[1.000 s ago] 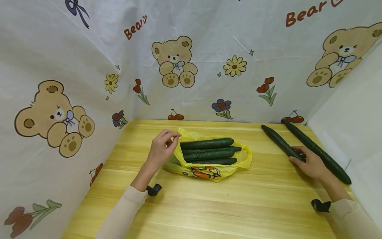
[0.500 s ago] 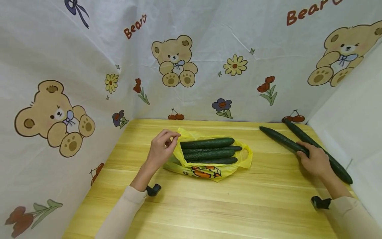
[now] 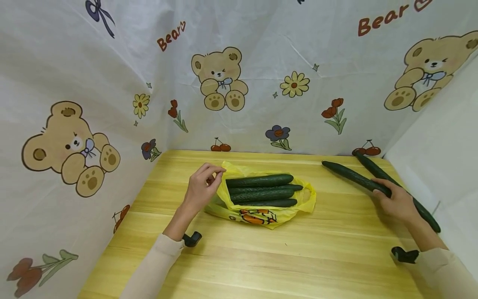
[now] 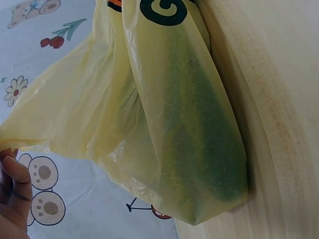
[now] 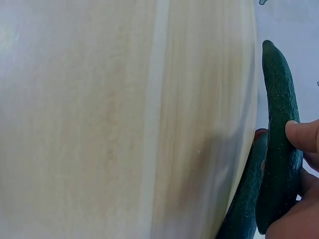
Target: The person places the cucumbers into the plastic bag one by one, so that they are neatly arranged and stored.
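Observation:
My left hand [image 3: 201, 185] pinches the upper left edge of a yellow plastic bag [image 3: 225, 195] and holds it up. Several dark green cucumbers [image 3: 261, 193] lie side by side in the bag's mouth, tips pointing right. Through the thin plastic [image 4: 144, 124] their green shapes show in the left wrist view. At the right, my right hand [image 3: 397, 201] grips one cucumber [image 3: 354, 176] near its near end, thumb on top, as the right wrist view also shows. Another cucumber [image 3: 425, 216] lies along the table's right side, partly hidden behind that hand.
The wooden table [image 3: 261, 265] meets a white cloth [image 3: 254, 124] printed with bears and flowers at the back and left. A plain white wall [image 3: 444, 153] borders it on the right. Black wrist mounts [image 3: 192, 239] sit below both hands.
My right hand has shifted slightly right along its cucumber, whose far end has swung left and a little nearer. The left hand still pinches the bag in the same place.

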The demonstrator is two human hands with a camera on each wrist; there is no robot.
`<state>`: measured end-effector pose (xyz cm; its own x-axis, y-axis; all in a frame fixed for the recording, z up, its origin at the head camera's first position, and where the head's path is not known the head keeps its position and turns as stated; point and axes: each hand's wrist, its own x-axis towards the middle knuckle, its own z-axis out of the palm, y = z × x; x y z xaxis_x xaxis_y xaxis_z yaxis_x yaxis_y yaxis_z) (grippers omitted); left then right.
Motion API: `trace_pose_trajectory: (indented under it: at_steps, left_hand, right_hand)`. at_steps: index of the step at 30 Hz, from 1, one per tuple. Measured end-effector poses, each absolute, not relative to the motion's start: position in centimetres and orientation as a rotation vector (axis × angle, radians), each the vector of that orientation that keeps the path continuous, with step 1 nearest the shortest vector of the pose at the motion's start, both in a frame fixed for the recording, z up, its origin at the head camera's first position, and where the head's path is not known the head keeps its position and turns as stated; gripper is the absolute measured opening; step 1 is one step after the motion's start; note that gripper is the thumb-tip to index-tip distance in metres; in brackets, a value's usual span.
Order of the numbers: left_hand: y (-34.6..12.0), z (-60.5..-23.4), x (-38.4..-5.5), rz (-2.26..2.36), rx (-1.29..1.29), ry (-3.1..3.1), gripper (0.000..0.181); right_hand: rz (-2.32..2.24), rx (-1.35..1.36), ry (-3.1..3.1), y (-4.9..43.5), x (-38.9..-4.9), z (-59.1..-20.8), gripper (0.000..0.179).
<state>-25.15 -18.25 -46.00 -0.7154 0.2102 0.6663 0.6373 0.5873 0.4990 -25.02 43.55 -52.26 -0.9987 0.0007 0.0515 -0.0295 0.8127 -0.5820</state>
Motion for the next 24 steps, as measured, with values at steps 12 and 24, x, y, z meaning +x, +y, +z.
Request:
trace_pose_trajectory:
  at_steps: [12, 24]
  left_hand:
    - [-17.9, -45.8, -25.1, -1.064, -0.666, -2.278, 0.014]
    - [-18.0, -46.2, -25.2, -1.069, -0.661, -2.274, 0.015]
  right_hand:
    - [0.923, 0.166, -2.890, 43.0, -25.3, -52.2, 0.051]
    - [1.038, 0.217, -2.837, 41.3, -25.1, -50.9, 0.048]
